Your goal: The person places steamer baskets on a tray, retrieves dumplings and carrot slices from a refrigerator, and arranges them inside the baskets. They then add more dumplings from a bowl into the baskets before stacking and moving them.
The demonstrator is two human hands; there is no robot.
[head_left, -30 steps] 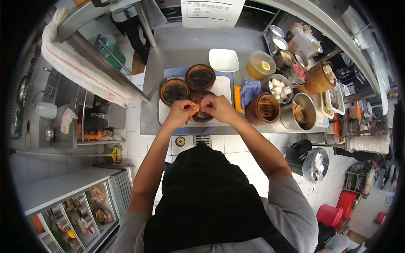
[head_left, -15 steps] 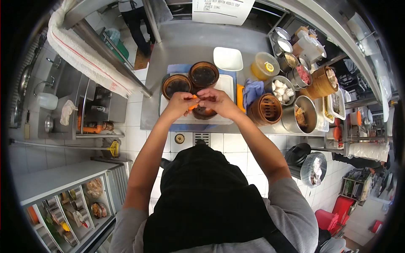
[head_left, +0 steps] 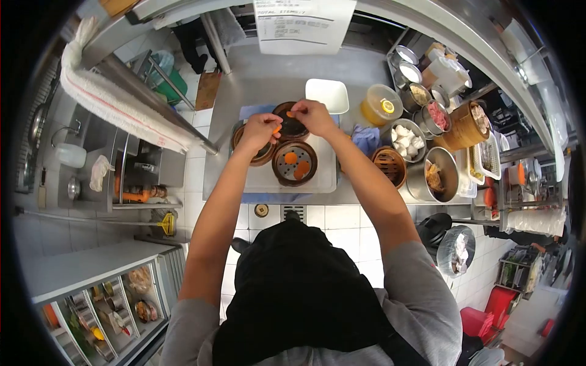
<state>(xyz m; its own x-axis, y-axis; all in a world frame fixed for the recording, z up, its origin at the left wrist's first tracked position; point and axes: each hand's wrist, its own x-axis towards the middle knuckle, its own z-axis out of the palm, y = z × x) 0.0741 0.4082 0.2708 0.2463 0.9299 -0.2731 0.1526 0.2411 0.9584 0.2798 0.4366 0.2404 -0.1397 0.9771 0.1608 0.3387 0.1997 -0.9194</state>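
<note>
Three small round steamer baskets stand together in front of me. In the front basket (head_left: 276,173) lie two round orange slices that look like carrot, one a carrot slice (head_left: 290,158) near the middle. My left hand (head_left: 261,131) is closed on more orange slices, above the left basket (head_left: 239,154) and partly covering it. Over the back basket (head_left: 289,130), my right hand (head_left: 314,117) pinches a single slice between thumb and fingertips. Under the baskets is a pale board (head_left: 326,177) lying on a blue cloth.
A white square dish (head_left: 327,96) stands behind the board. To the right are a tub with a lemon slice (head_left: 387,106), a blue cloth (head_left: 366,139), a slotted wooden basket (head_left: 390,166), a bowl of white pieces (head_left: 408,141) and a steel pot (head_left: 433,177). An order slip (head_left: 305,27) hangs overhead.
Both hands have moved away from me, off the front basket and over the rear ones. The front basket and its two slices have come into view. My right hand now pinches a slice.
</note>
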